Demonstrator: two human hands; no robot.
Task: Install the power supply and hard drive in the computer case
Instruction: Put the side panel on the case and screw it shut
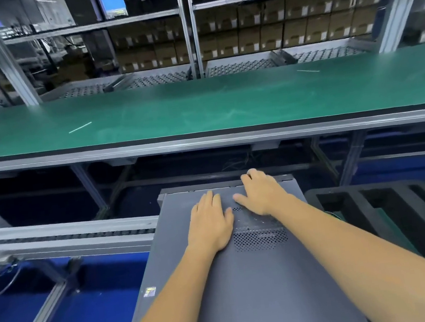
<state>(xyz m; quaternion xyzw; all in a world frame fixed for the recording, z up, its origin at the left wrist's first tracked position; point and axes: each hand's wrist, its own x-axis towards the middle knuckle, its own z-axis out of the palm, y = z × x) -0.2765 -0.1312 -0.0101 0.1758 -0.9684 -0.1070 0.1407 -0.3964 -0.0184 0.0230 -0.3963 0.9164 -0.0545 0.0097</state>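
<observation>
While both hands lie flat on the closed side panel of the computer case (248,277), near centre and below the green desk (198,106), neither has a grip on anything: the left hand (210,222) presses with straight fingers, and the right hand (263,194) reaches the far edge. Sliding the panel unevenly could jam it; a hard shove could push the case off its support.

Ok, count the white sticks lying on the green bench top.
2. One white stick lies on the left part of the green bench top; the other stick lies far right, near the back edge.
</observation>
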